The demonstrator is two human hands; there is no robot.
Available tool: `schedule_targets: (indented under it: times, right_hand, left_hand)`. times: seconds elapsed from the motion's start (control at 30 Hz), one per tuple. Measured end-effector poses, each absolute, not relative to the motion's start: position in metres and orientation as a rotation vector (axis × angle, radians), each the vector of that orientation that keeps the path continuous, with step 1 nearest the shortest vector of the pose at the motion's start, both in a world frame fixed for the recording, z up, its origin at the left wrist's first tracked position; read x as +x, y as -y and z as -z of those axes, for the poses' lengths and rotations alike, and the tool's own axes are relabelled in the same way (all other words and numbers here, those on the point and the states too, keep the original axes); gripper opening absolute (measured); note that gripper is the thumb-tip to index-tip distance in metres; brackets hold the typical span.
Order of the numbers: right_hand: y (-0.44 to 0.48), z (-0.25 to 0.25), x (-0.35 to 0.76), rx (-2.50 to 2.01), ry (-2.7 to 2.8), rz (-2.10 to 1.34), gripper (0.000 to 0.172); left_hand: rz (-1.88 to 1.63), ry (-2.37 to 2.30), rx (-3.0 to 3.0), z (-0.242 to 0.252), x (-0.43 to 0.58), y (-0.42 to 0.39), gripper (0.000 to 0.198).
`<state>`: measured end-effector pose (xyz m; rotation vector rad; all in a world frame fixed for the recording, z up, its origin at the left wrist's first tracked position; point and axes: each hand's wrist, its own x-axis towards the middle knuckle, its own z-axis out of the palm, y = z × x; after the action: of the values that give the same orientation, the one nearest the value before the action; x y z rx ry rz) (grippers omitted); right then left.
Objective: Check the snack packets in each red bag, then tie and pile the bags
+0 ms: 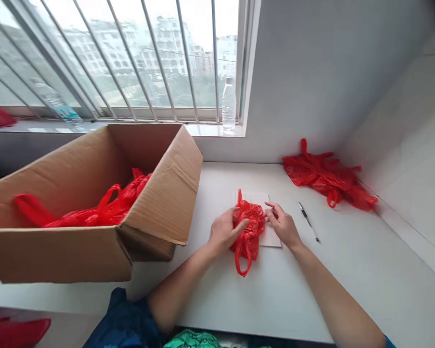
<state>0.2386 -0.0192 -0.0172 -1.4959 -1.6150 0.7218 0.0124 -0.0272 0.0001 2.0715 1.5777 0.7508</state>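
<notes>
Red bag [252, 241] flanked by two hands at the white table [203, 299]

Closest in, a dark blue sleeve [126, 319] is seen at the left, with green patterned cloth [193, 340] showing at the table's near edge. Now to the red bag: it is laid partly over white paper [272, 237], its looped handle pointed nearward. It is touched by the left hand [223, 229], thumb set across the plastic; how firmly it is gripped cannot be told. Across from it, the right hand [283, 227] is held at the bag's right edge, fingers loosely curled, and whether any plastic is pinched there cannot be told. Left of the hands, more red plastic bags [105, 212] are held in an open cardboard box [58, 251]. To the right, a pen [309, 221] is laid aslant. Farther back, a red heap [315, 171] is piled in the corner. Beyond, a clear bottle [229, 106] is stood upright on the sill [210, 130], and pale buildings [170, 43] are glimpsed through metal bars [214, 58].
</notes>
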Motion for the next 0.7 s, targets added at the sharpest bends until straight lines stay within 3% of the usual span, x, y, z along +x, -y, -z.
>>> schedule_targets:
  times: [0.07, 0.2, 0.43, 0.57, 0.7]
  right_hand:
    - [0.021, 0.022, 0.24, -1.557, 1.632, -0.728, 0.055]
    - [0.024, 0.03, 0.24, -1.599, 1.71, -0.635, 0.058]
    - [0.027, 0.045, 0.245, -1.668, 1.726, -0.612, 0.054]
    - [0.023, 0.055, 0.245, -1.712, 1.736, -0.616, 0.051]
    - [0.02, 0.06, 0.245, -1.774, 1.703, -0.6, 0.05]
  left_hand:
    - [-0.626, -1.577, 2.178, -0.002, 0.02, 0.036, 0.058]
    - [-0.618, -1.434, 2.221, -0.034, 0.019, 0.061, 0.043]
    - [-0.967, -1.017, 1.917, -0.177, -0.066, 0.143, 0.036]
    - [-1.232, -1.255, 1.77, -0.243, -0.128, 0.169, 0.03]
    - [-1.623, -1.865, 1.812, -0.284, -0.178, 0.157, 0.032]
